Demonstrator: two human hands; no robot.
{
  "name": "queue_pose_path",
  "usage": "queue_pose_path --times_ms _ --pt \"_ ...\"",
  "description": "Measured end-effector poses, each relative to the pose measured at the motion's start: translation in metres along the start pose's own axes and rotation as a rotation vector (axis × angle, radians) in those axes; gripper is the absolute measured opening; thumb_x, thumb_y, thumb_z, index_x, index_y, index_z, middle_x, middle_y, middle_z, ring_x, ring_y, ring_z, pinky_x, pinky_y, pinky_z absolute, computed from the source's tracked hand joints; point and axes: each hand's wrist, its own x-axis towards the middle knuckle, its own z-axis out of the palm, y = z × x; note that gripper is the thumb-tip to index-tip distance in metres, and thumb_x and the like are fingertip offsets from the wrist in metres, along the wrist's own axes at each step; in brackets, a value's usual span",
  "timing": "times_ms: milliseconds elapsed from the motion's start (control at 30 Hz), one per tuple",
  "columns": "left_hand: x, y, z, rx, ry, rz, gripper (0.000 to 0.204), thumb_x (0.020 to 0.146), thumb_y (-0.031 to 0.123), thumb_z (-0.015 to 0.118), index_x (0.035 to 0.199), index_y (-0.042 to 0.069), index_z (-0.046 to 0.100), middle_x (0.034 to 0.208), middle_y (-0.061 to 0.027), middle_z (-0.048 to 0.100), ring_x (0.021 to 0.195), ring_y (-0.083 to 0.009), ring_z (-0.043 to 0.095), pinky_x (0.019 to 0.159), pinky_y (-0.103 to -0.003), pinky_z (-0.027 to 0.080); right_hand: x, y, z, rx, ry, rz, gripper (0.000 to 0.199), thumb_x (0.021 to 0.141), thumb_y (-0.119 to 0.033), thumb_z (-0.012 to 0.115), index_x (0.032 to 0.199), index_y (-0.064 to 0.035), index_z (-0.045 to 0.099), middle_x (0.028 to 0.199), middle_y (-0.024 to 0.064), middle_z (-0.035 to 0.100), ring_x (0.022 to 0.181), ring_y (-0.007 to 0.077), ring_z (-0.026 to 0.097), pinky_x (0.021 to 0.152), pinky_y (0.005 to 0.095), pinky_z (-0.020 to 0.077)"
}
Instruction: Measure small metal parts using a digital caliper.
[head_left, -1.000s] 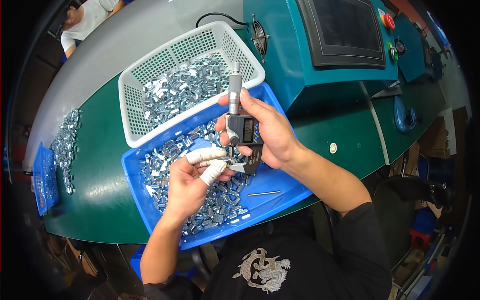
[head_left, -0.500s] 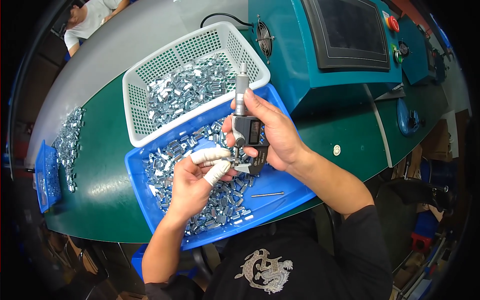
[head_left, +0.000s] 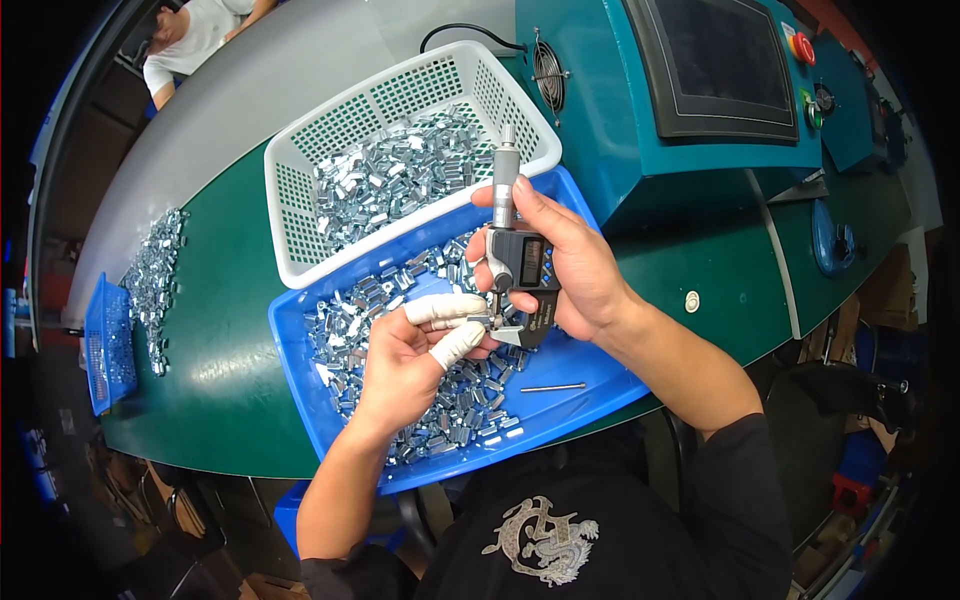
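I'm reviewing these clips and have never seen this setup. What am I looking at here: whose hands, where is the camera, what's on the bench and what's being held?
The camera sits on the person's head and looks down, so the forearms rise from the lower edge. The right hand grips a digital micrometer. The left hand, with white finger cots, holds a small metal part at its measuring end. Below lies a blue tray of small metal pieces, behind it a white basket with more, all on a green bench.
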Motion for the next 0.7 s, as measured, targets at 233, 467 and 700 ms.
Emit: queue_pose_path --times_ms 233,467,700 --pt "-0.0006 0.0004 0.0008 0.032 0.005 -0.005 0.022 0.087 0.0 0.06 0.109 -0.003 0.06 0.094 -0.0106 0.066 0.083 -0.0177 0.066 0.074 -0.028 0.055 -0.0005 0.0019 -0.0021 0.025 -0.023 0.0 0.044 0.099 -0.041 0.036 0.118 -0.0035 0.047 0.087 0.0125 0.062 0.07 0.0159 0.064 0.038 0.02 0.0423" --pt "-0.0004 0.0013 0.0005 0.041 0.002 -0.011 0.024 0.087 -0.001 0.06 0.11 -0.003 0.06 0.095 -0.0102 0.066 0.082 -0.0169 0.066 0.074 -0.027 0.054 -0.0004 0.0018 -0.001 0.011 0.004 -0.006 0.038 0.099 -0.04 0.037 0.107 -0.0047 0.048 0.085 0.013 0.062 0.069 0.0174 0.064 0.037 0.0204 0.0424" --pt "0.0007 -0.0012 -0.0022 0.056 -0.004 0.028 0.025 0.085 0.0 0.063 0.11 -0.003 0.06 0.096 -0.0102 0.066 0.082 -0.017 0.066 0.075 -0.027 0.054 -0.0001 0.0015 -0.0003 0.04 0.007 -0.001 0.04 0.098 -0.042 0.038 0.106 -0.0038 0.048 0.084 0.0137 0.062 0.068 0.0174 0.064 0.037 0.0207 0.0419"
